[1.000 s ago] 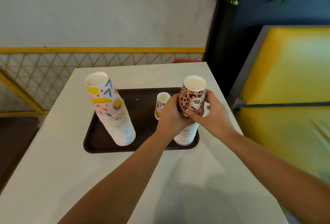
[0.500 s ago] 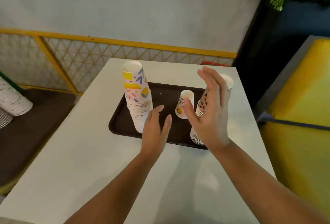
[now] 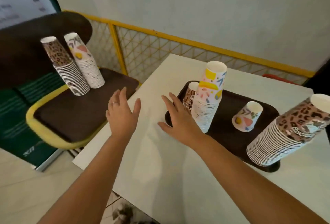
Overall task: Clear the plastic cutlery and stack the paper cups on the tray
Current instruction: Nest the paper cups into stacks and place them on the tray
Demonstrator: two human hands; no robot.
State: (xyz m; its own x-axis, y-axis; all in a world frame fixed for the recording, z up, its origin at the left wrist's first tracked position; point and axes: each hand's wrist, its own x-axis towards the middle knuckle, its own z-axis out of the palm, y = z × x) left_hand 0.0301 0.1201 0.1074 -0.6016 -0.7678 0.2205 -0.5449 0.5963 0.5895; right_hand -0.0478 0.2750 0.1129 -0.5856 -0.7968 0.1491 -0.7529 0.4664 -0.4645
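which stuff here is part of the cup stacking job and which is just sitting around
Part of the job: tray, colourful stack, leopard stack, single colourful cup, small leopard cups.

Lying about: two cup stacks on the chair, yellow railing.

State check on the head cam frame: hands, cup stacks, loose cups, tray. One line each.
left hand: open, empty, above the white table edge
right hand: open, empty, beside the tray
dark brown plastic tray: flat on table
colourful-print paper cup stack: upside down, on tray
leopard-print paper cup stack: upside down, on tray
single colourful paper cup: upside down, unstacked
small leopard cup stack: behind the colourful stack, partly hidden
two cup stacks on the chair: upside down, side by side
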